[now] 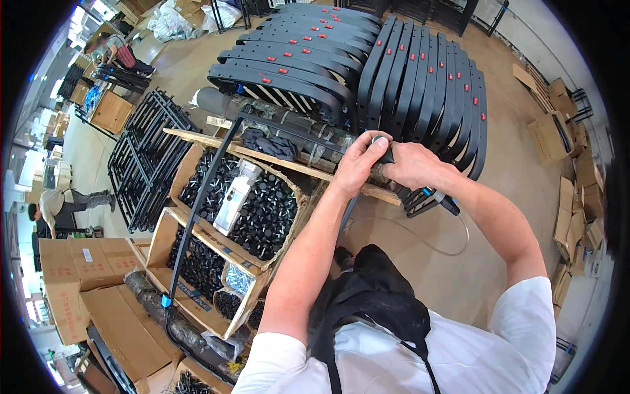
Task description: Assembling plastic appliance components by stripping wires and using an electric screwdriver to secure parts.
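Note:
My left hand (357, 163) is closed, its thumb pressed near a small black round-ended piece (387, 156) at the end of a black tubular metal frame (294, 133). From the other side my right hand (418, 165) closes its fingers around the same piece; the fingers partly hide it. Below my right wrist hangs a black and blue power tool (441, 199), beside a clear hose (467, 241). The frame runs left from my hands, then bends down past a wooden bin (172, 180) full of black round-headed feet with metal bolts. A phone in a clear case (235, 200) lies on those feet.
Stacked black curved panels (420, 79) with red marks stand ahead. Black metal frames (147, 157) lie at left. Cardboard boxes (125, 315) stand lower left, more cartons (551, 138) along the right wall. Two people (56, 200) (118, 52) bend over at far left.

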A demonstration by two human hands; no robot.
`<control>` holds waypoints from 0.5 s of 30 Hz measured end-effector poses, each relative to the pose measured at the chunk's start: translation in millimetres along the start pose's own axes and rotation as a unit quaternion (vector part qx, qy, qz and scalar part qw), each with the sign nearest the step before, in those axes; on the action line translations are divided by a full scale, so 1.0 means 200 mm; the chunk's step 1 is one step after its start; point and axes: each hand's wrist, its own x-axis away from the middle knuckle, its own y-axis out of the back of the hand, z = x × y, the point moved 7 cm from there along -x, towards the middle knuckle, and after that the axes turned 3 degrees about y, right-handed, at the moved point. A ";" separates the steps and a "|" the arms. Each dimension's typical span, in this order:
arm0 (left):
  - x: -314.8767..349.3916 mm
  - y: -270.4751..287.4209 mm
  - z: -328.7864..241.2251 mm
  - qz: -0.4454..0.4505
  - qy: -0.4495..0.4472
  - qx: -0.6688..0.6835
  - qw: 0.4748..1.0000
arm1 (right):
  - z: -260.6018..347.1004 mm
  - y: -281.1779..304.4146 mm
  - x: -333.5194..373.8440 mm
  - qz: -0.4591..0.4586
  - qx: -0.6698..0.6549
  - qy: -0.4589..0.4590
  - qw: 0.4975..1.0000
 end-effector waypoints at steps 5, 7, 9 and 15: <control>0.02 0.04 0.04 -0.009 0.024 0.034 0.999 | 0.06 0.00 0.04 0.087 -0.061 -0.059 0.993; 0.00 0.04 0.08 -0.011 0.021 0.040 0.999 | 0.05 -0.01 0.01 0.088 -0.073 -0.047 0.992; -0.02 0.03 0.07 -0.009 0.016 0.044 0.999 | 0.08 0.02 0.03 0.075 -0.078 -0.061 0.992; -0.06 0.01 0.04 0.013 -0.003 0.070 0.997 | 0.03 0.02 0.02 0.050 -0.109 -0.094 0.988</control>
